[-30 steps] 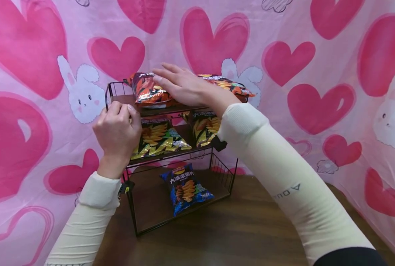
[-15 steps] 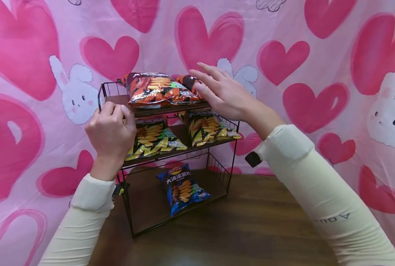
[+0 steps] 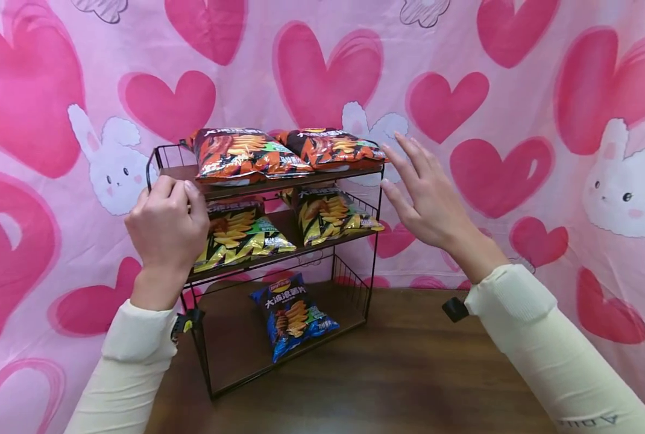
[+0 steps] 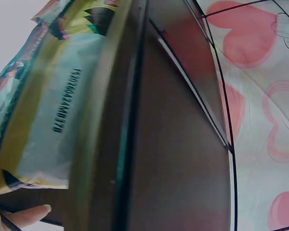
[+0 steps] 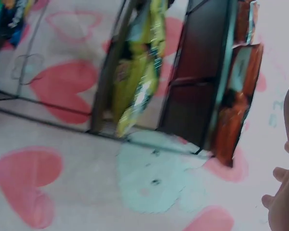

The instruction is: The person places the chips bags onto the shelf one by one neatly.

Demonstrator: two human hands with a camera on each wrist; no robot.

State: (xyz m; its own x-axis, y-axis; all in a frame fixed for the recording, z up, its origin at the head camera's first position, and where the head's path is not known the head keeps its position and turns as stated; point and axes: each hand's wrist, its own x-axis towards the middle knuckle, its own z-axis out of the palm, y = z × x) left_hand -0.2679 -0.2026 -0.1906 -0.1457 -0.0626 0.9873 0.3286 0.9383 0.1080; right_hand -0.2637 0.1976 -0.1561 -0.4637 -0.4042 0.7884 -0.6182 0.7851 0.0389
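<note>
My left hand (image 3: 167, 220) is curled at the left front of a black wire rack (image 3: 372, 259) with brown shelves, gripping its frame. In the left wrist view a fingertip (image 4: 36, 214) shows beside a thin black wire, below a yellow chip bag (image 4: 53, 110). My right hand (image 3: 428, 193) hovers with spread fingers just right of the top shelf, holding nothing. Two orange chip bags, the left one (image 3: 243, 154) and the right one (image 3: 336, 147), lie side by side on that shelf.
The middle shelf bears two yellow chip bags, a left one (image 3: 241, 232) and a right one (image 3: 336, 214). A blue chip bag (image 3: 295, 316) leans on the bottom shelf. The rack stands on a brown wooden surface (image 3: 409, 355) before a pink heart-print cloth (image 3: 311, 78).
My right hand has moved right and down, off the orange bags, uncovering the right one. My left hand keeps its place on the rack. The head view has shifted slightly.
</note>
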